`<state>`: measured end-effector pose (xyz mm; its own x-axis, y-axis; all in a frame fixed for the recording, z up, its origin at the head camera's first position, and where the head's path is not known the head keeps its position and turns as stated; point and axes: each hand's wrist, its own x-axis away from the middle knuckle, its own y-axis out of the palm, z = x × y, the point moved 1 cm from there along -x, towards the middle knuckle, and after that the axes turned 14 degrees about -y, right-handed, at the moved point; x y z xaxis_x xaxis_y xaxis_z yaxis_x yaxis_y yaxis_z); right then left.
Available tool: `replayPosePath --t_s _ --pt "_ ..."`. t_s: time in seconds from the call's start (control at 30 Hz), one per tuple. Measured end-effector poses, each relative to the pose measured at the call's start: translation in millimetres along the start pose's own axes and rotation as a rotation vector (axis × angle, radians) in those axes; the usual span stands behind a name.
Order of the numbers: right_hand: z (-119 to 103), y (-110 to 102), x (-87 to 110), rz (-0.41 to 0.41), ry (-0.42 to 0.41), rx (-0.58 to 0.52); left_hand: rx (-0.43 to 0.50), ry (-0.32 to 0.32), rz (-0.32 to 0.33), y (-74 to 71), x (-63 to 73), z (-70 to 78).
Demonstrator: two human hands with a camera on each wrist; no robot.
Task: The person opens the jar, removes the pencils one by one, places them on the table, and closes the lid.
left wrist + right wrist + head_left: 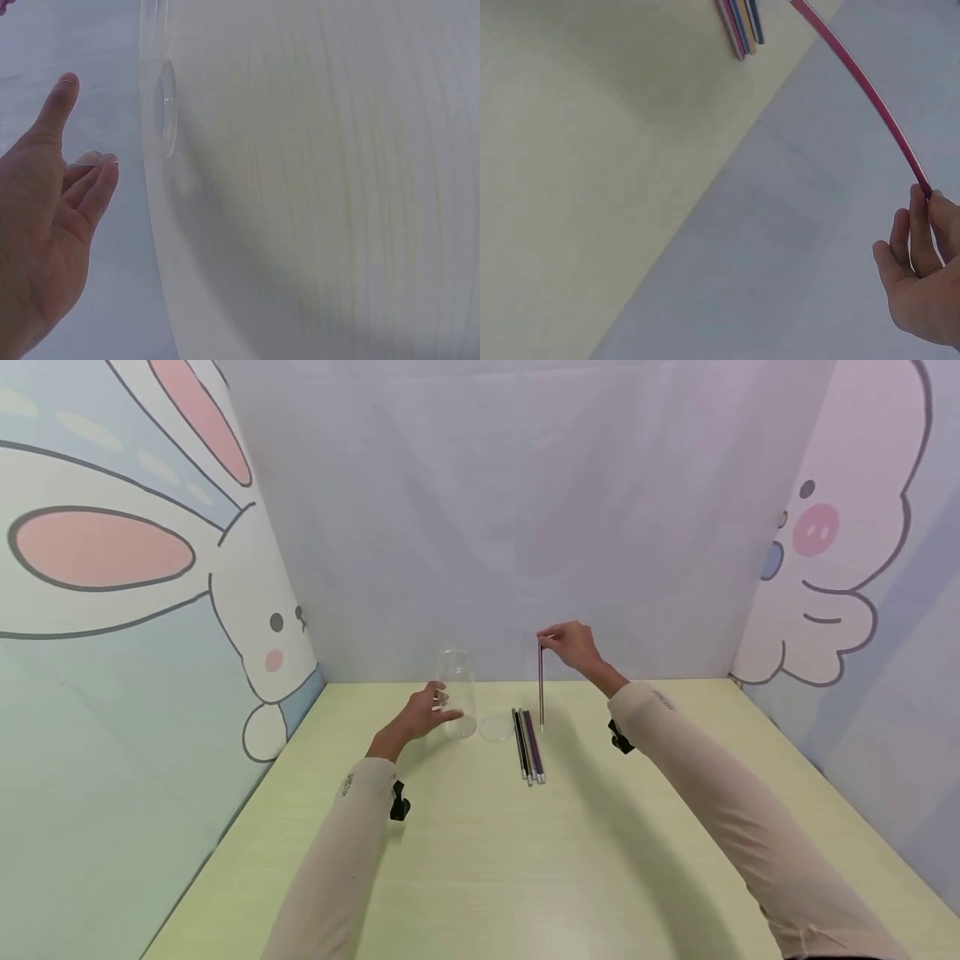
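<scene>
My left hand (415, 713) is at the side of a tall clear plastic jar (463, 683), thumb in front and fingers curled round its far side. The jar stands upright on the table. A round clear lid (497, 728) lies just right of its base. My right hand (573, 645) pinches a dark red pencil (541, 685) by its upper end, so it hangs upright with its pale end down. This pencil (874, 97) looks bright red in the right wrist view. Beside it, several dark and purple pencils (529, 747) lie in a close bundle, pale ends toward me.
The pale wooden table (480, 877) meets a plain grey backdrop (525, 527) right behind the jar. Side panels carry a cartoon rabbit (262, 668) on the left and a white cartoon figure (840, 552) on the right. Each sleeve has a black wrist camera.
</scene>
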<state>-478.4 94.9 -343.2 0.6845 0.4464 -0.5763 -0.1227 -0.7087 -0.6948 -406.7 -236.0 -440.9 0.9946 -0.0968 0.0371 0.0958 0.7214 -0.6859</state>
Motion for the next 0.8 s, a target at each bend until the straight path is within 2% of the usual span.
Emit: replayPosePath --t_s 0.23,0.47,0.63,0.8 --pt "18 16 20.2 -0.056 0.018 0.002 -0.005 0.001 -0.006 0.6 -0.9 1.6" --pt "25 27 32.3 -0.126 0.054 -0.024 -0.004 -0.008 -0.002 2.3 -1.9 2.1" --pt "32 34 41.9 -0.148 0.076 -0.012 -0.012 -0.002 -0.024 5.9 -4.2 5.2" --pt "38 41 49.4 -0.171 0.080 -0.030 -0.019 -0.019 -0.008 7.0 -4.4 7.0"
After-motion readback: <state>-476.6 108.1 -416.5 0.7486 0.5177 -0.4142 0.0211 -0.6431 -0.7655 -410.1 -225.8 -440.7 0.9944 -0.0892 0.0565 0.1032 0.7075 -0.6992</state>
